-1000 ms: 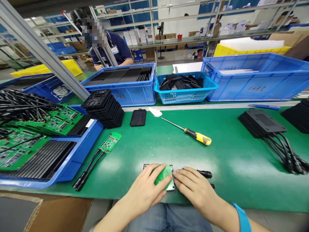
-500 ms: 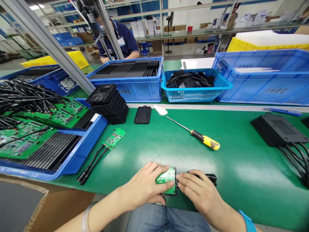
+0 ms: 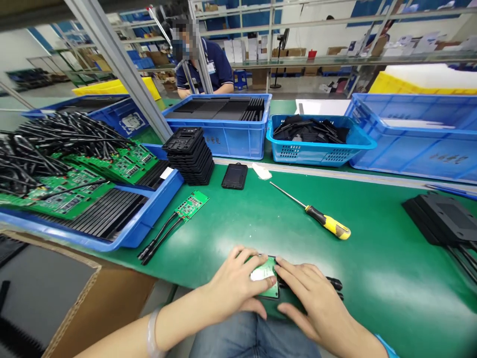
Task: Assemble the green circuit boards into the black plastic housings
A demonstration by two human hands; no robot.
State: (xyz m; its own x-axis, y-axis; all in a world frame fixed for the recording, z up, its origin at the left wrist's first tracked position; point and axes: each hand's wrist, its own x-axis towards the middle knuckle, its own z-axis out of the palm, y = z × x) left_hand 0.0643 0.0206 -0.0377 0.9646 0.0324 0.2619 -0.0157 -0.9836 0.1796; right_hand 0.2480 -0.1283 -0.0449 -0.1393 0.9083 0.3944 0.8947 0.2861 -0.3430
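Near the table's front edge a green circuit board (image 3: 269,285) lies in a black plastic case, part of whose rim shows. My left hand (image 3: 238,278) is closed over the board's left side, fingertips on its face and thumb lower down at the near side. Against the board's right edge rest the fingertips of my right hand (image 3: 311,293), its fingers stretched out and thumb spread away. Black cables (image 3: 334,283) run out from under the right hand; their middle is hidden. Farther off, a screwdriver (image 3: 328,222) with a yellow and black handle lies beyond both hands.
Another circuit board (image 3: 193,205) with two cables lies left, beside a blue tray (image 3: 130,238) of boards and black parts. Behind stand stacked black cases (image 3: 190,156), a single case (image 3: 234,176) and blue bins (image 3: 236,139). Finished-looking black units (image 3: 443,214) sit right. A co-worker (image 3: 208,64) sits opposite.
The camera view has turned, shifting the scene to the right. My right thumb has spread away from the fingers, and those fingertips sit higher along the board's edge. My left hand still holds the board.
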